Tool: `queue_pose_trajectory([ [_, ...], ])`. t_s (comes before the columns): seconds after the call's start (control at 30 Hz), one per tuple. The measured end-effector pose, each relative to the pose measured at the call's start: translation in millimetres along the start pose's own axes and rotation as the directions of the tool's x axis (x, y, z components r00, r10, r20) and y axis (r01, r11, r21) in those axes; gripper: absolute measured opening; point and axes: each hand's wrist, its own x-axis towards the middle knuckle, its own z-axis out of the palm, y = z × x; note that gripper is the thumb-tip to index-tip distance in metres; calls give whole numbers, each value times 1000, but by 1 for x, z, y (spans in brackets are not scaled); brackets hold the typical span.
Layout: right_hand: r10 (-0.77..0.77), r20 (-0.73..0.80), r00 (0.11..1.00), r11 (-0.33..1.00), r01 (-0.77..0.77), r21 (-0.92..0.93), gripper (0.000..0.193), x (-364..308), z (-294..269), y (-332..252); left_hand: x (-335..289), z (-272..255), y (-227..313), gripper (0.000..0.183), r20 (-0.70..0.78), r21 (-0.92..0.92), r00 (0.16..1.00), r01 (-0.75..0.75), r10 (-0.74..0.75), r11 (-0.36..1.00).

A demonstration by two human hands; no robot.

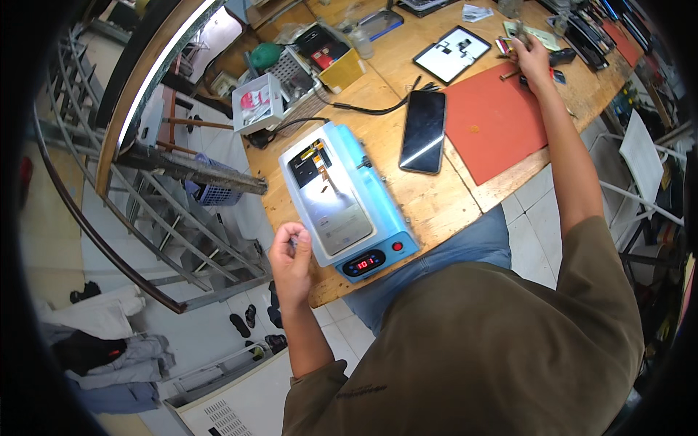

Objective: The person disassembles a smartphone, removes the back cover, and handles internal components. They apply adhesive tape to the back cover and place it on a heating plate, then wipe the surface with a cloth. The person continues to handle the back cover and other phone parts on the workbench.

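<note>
A blue heating plate [385, 211] with a red lit display stands at the table's near left edge. On its pale top lies a phone's silvery back panel or screen part [331, 196], with dark and orange parts near its upper end. My left hand [292, 265] is beside the plate's near left corner, fingers curled in and nothing seen in them. At the far right my right hand [534, 64] reaches among small tools, its fingers closed around something too small to make out. A dark phone [423, 131] lies between the heating plate and an orange-red mat [498, 123].
A tablet-like white panel with black pieces [452, 54] lies beyond the mat. A white box [257, 103], a yellow box [342, 73] and a black cable [371, 111] are at the back left. A metal railing [94, 240] curves along the left; a white chair [641, 156] stands right.
</note>
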Motion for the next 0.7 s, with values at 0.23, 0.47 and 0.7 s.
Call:
queue_pose_trajectory([
  [0.23, -58, -15, 998, 996, 57, -71, 40, -35, 7, -19, 26, -31, -17, 12, -198, 216, 964, -135, 179, 967],
  [0.47, -244, 496, 833, 947, 94, 307, 44, -180, 81, -98, 109, -202, -83, 15, -608, 181, 777, -67, 165, 981],
  [0.7, -316, 707, 632, 908, -16, 420, 40, -300, 118, -156, 96, -343, -175, 20, -869, -38, 479, 178, -120, 983],
])
